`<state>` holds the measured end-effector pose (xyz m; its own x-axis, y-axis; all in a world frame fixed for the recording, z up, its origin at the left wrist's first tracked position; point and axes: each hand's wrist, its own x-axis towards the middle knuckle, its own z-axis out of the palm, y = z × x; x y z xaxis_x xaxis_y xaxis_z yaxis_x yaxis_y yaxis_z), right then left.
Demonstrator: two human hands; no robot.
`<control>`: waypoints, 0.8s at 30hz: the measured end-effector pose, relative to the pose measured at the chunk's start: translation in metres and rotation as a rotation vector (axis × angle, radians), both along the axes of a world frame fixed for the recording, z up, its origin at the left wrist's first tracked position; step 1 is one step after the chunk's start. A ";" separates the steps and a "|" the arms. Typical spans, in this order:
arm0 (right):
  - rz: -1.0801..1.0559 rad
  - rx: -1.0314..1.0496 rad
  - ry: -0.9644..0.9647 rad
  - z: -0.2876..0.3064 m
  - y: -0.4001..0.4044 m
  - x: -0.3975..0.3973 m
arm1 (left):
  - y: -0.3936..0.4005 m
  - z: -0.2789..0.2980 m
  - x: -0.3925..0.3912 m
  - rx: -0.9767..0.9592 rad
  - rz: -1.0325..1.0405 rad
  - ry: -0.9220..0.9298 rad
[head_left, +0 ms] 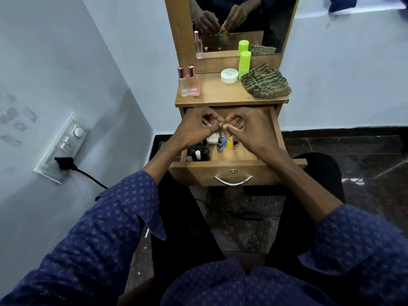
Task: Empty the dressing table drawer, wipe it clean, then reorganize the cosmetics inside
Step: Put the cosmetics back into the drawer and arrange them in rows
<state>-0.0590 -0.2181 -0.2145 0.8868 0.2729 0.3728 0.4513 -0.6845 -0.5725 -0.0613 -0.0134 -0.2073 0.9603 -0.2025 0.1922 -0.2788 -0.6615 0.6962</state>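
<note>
- drawer (234, 171) pulled out at 12 o'clock, small bottles (221, 144) standing inside.
- left hand (196, 129) and right hand (249, 129) meet over it, fingertips pinching a small item; which, i cannot tell.
- likely reorganizing; next, set it upright among the bottles.

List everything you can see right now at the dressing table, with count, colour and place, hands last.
Glass perfume bottles with pink caps: two, clear and pink, tabletop left.
Round cream jar: one, white, tabletop centre.
Tall cylindrical bottle: one, lime green, behind the jar.
Folded striped cloth: one, olive and tan, tabletop right.
Wooden drawer: one, brown, pulled open, metal handle.
Dark nail polish bottles: several, exact count unclear, drawer front left.
Small bottles: about three, blue and yellow, drawer middle.
Mirror: one, above the tabletop.
Wall switch panel: one, white, black plug inserted.
Left hand: pinching a small item over the drawer.
Right hand: pinching the same item.
</note>
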 end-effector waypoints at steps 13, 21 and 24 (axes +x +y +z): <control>0.072 0.041 0.082 -0.035 0.026 -0.025 | 0.044 -0.024 -0.036 -0.068 0.075 0.124; 0.080 0.057 0.165 -0.048 0.048 -0.031 | 0.059 -0.032 -0.043 -0.018 0.057 0.154; 0.088 0.069 0.203 -0.053 0.053 -0.033 | 0.061 -0.034 -0.045 -0.003 0.038 0.167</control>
